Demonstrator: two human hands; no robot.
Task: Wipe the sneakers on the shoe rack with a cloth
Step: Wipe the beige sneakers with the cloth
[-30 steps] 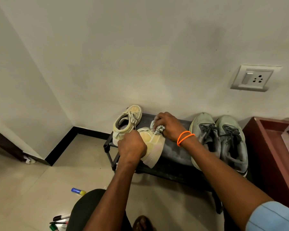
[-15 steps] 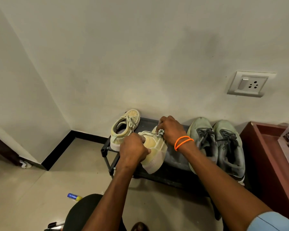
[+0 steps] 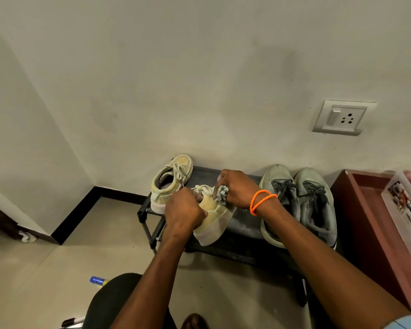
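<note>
A pale yellow sneaker (image 3: pixel 211 219) is tipped on its side above the black shoe rack (image 3: pixel 244 224). My left hand (image 3: pixel 184 210) grips it at the heel end. My right hand (image 3: pixel 237 188), with orange bands on the wrist, holds a bunched grey cloth (image 3: pixel 221 193) against the sneaker's upper side near the laces. The matching yellow sneaker (image 3: pixel 172 181) stands upright on the rack's left end. A pair of grey-green sneakers (image 3: pixel 299 203) sits on the rack's right end.
The rack stands against a white wall with a switch socket (image 3: pixel 342 117) above. A maroon cabinet (image 3: pixel 370 219) with a clear plastic box (image 3: pixel 406 210) is at the right. A blue marker (image 3: pixel 99 280) lies on the tiled floor near my knee.
My right hand with the cloth has slid a little along the sneaker's upper side. The left hand keeps its grip. The camera has tilted slightly.
</note>
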